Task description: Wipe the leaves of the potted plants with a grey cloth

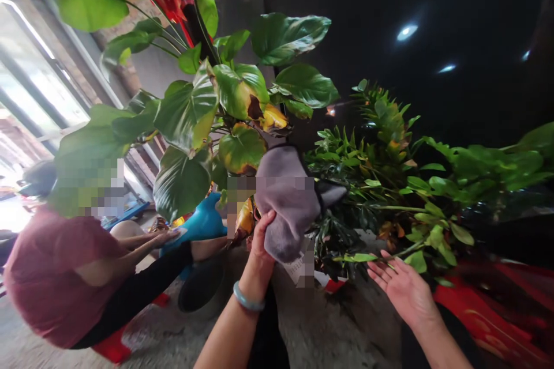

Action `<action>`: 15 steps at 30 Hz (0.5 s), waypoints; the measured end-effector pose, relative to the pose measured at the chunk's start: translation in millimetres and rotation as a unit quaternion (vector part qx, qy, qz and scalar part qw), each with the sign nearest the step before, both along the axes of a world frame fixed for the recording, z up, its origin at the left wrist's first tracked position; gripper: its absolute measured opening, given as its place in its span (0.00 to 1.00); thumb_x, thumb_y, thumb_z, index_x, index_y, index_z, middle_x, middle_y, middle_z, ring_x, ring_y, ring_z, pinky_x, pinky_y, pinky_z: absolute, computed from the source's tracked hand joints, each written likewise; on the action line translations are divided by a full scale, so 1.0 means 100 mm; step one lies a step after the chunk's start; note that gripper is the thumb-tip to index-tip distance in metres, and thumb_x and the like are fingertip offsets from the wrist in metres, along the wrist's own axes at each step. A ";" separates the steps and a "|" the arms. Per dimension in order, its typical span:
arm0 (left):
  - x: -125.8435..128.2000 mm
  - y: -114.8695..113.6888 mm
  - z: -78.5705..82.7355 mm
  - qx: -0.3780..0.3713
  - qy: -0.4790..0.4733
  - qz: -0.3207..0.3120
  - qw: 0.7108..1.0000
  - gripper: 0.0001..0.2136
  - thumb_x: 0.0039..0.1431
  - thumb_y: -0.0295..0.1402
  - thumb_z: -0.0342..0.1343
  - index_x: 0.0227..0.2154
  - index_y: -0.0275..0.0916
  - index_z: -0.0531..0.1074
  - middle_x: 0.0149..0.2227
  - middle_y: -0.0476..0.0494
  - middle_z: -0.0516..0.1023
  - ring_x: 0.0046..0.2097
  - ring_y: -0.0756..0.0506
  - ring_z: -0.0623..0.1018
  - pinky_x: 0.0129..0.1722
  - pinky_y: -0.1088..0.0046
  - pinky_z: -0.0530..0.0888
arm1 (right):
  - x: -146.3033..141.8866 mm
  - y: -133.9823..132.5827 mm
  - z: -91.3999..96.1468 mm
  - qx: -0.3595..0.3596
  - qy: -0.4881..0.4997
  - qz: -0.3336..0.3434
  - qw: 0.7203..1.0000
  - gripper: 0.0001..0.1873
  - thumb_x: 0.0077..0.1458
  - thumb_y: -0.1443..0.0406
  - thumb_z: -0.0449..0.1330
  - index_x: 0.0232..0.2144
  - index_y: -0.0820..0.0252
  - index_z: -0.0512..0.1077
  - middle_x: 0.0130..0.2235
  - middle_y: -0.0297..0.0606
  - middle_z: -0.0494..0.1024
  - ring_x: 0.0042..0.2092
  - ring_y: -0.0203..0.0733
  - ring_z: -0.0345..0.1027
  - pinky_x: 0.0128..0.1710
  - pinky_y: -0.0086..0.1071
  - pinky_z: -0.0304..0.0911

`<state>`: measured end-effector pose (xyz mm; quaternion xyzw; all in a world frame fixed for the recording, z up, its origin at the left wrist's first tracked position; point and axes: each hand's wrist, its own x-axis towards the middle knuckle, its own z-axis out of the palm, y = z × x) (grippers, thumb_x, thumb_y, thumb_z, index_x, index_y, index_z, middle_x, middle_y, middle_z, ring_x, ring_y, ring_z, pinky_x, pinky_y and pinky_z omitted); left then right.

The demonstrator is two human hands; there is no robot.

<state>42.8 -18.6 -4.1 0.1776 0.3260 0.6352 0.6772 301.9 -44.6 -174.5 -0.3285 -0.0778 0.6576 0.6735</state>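
Note:
My left hand (261,242) is raised in the middle of the view, its fingers closed on a grey cloth (285,202) that hangs against the lower leaves of a big-leaved potted plant (203,104). A pale green bangle sits on that wrist. My right hand (400,282) is open, palm up, fingers spread, just beneath a thin stem of a bushy small-leaved plant (389,184) on the right. It holds nothing.
A person in a dark red top (47,277) sits low at the left, arms stretched toward a blue object (203,222). A dark pot (201,288) stands on the concrete floor. Red items lie at the right edge (497,311). Windows line the left wall.

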 end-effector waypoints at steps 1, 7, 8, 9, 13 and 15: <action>0.02 0.04 -0.01 0.001 -0.005 0.021 1.000 0.09 0.49 0.29 0.60 0.35 0.36 0.75 0.26 0.47 0.81 0.29 0.45 0.81 0.36 0.71 0.77 | 0.00 0.00 -0.01 -0.002 -0.002 -0.001 1.000 0.13 0.41 0.61 0.65 0.34 0.53 0.74 0.33 0.37 0.80 0.39 0.50 0.75 0.48 0.51 0.67; 0.09 -0.25 -0.68 -0.157 0.084 -0.043 0.983 0.08 0.48 0.27 0.62 0.33 0.30 0.74 0.22 0.42 0.80 0.22 0.45 0.79 0.27 0.72 0.76 | 0.00 -0.02 0.04 -0.022 -0.002 -0.005 1.000 0.11 0.41 0.62 0.65 0.32 0.55 0.74 0.32 0.38 0.80 0.37 0.50 0.76 0.46 0.50 0.69; 0.05 -0.33 -0.75 -0.176 0.088 -0.053 0.979 0.07 0.48 0.26 0.62 0.32 0.29 0.74 0.22 0.41 0.80 0.22 0.45 0.79 0.26 0.72 0.76 | 0.01 -0.02 0.04 -0.024 -0.001 -0.006 1.000 0.11 0.40 0.62 0.65 0.31 0.55 0.74 0.32 0.38 0.81 0.36 0.50 0.76 0.45 0.50 0.69; 0.01 -0.39 -0.77 -0.187 0.085 -0.059 0.977 0.07 0.49 0.26 0.61 0.31 0.29 0.74 0.21 0.40 0.80 0.22 0.44 0.79 0.26 0.71 0.76 | 0.02 -0.03 0.05 -0.024 0.000 -0.005 1.000 0.11 0.40 0.62 0.65 0.31 0.55 0.74 0.32 0.38 0.81 0.36 0.50 0.76 0.45 0.50 0.69; -0.19 -0.34 -0.47 -0.135 0.056 -0.023 0.989 0.08 0.48 0.24 0.58 0.34 0.30 0.75 0.21 0.42 0.80 0.23 0.44 0.79 0.28 0.70 0.77 | 0.02 -0.03 0.03 -0.011 -0.001 -0.003 1.000 0.11 0.41 0.61 0.66 0.31 0.55 0.75 0.33 0.39 0.81 0.37 0.52 0.75 0.48 0.54 0.67; -0.23 -0.17 -0.25 -0.077 0.039 0.026 0.996 0.10 0.48 0.24 0.58 0.36 0.32 0.74 0.24 0.44 0.81 0.26 0.45 0.80 0.31 0.71 0.77 | 0.01 -0.02 0.02 -0.009 -0.008 -0.005 1.000 0.12 0.40 0.61 0.66 0.32 0.55 0.75 0.33 0.40 0.80 0.38 0.52 0.75 0.49 0.54 0.66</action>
